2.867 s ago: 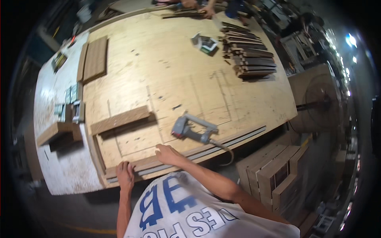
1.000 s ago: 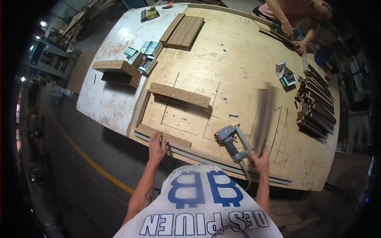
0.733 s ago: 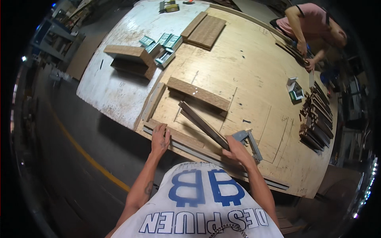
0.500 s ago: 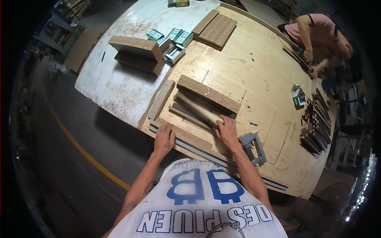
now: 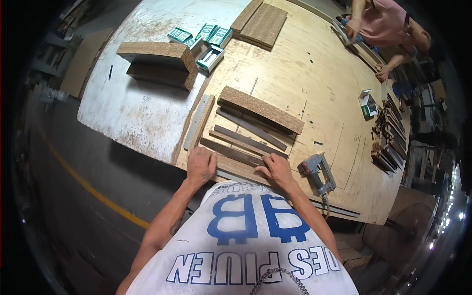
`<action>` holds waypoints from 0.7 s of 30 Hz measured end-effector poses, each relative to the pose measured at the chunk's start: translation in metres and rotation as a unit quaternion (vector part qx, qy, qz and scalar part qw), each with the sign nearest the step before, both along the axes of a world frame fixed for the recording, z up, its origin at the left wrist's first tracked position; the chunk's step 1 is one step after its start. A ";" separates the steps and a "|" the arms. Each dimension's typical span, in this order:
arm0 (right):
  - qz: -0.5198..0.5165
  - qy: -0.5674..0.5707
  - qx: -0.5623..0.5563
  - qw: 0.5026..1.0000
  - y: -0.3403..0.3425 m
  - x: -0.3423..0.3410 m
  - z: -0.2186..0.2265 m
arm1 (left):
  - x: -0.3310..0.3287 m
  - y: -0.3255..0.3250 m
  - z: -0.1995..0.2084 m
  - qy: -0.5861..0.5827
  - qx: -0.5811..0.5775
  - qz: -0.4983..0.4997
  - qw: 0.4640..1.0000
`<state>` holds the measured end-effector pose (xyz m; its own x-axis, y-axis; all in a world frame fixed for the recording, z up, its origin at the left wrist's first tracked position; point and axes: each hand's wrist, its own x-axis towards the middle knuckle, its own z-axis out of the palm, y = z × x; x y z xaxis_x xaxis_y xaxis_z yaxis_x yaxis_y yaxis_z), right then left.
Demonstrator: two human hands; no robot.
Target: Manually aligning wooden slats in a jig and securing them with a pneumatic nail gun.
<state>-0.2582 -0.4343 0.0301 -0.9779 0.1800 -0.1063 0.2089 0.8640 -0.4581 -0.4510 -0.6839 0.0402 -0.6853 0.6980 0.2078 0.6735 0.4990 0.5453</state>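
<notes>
At the lower middle of the frame, both hands lie flat on the near edge of the plywood worktop (image 5: 314, 83), fingers spread and gripping nothing. The left hand (image 5: 200, 165) presses down at the near-left end of a dark wooden strip (image 5: 231, 152), and the right hand (image 5: 278, 169) rests its fingertips on the strip's other end. Just right of the right hand, a grey pneumatic nail gun (image 5: 318, 172) sits on the worktop, apart from the fingers, its hose running off the near edge.

Just beyond the held strip lie two more dark strips (image 5: 248, 140), roughly parallel to it, and past them a long particleboard batten (image 5: 260, 109) set across at the same slant. A pale narrow slat (image 5: 199, 122) lies left of these, along the edge of the plywood.

Farther off, toward the upper left of the frame, a thick particleboard block (image 5: 160, 56) stands on a white-painted worktop (image 5: 132, 113), with several green boxes (image 5: 206, 42) beside it. At the upper middle lie flat particleboard panels (image 5: 263, 22). At the right edge is a stack of dark strips (image 5: 388, 137), and at the upper right another person (image 5: 388, 29) leans over the worktop.
</notes>
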 end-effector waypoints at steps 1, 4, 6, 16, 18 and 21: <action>-0.001 -0.001 0.001 1.000 -0.004 -0.004 0.001 | 0.000 0.005 0.000 0.006 0.006 -0.049 0.999; 0.028 -0.003 0.017 0.999 -0.015 -0.006 -0.001 | 0.005 0.025 -0.003 -0.021 -0.037 -0.125 0.991; 0.005 0.014 0.015 1.000 -0.022 0.002 -0.014 | 0.009 0.040 -0.008 -0.015 0.009 -0.193 0.981; -0.147 -0.041 -0.054 0.987 -0.040 -0.001 -0.021 | 0.024 0.037 -0.030 -0.048 -0.087 -0.178 0.979; -0.160 -0.070 -0.076 0.982 -0.038 -0.007 -0.009 | 0.026 0.036 -0.030 -0.057 -0.111 -0.178 0.976; -0.151 -0.096 -0.103 0.978 -0.037 0.001 -0.011 | 0.028 0.033 -0.030 -0.036 -0.122 -0.186 0.974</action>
<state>-0.2571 -0.4712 0.0187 -0.8417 0.4130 -0.3477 0.5399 0.6424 -0.5439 -0.4230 -0.6509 0.0099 -0.3819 0.9236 -0.0348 0.7972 0.3482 0.4932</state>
